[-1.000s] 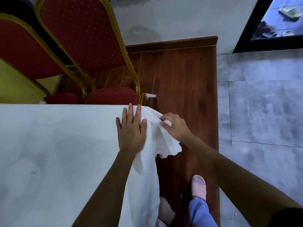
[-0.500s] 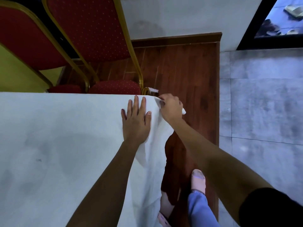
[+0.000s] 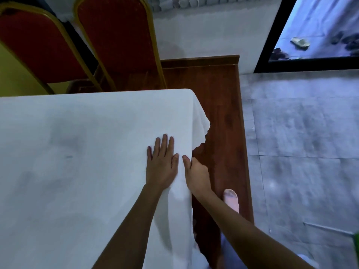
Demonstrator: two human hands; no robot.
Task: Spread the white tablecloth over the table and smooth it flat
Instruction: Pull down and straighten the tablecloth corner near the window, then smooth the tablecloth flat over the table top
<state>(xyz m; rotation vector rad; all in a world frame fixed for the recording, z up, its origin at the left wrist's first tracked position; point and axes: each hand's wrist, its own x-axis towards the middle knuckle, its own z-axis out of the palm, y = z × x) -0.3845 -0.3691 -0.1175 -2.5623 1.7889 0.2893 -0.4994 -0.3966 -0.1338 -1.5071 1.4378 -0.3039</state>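
Note:
The white tablecloth covers the table top and hangs over its right edge, with a scalloped corner drooping at the far right. My left hand lies flat on the cloth near the right edge, fingers together and pointing away from me. Beside it, my right hand curls over the table's right edge, thumb on top and fingers wrapped down around the hanging cloth.
Two red chairs with gold frames stand behind the table's far edge. A brown wooden platform runs along the right side, with my slippered foot on it. Grey tiled floor lies beyond, and a dark doorway at top right.
Both hands have slid back toward me along the right edge, away from the far corner. The right hand let go of the corner, which now hangs free.

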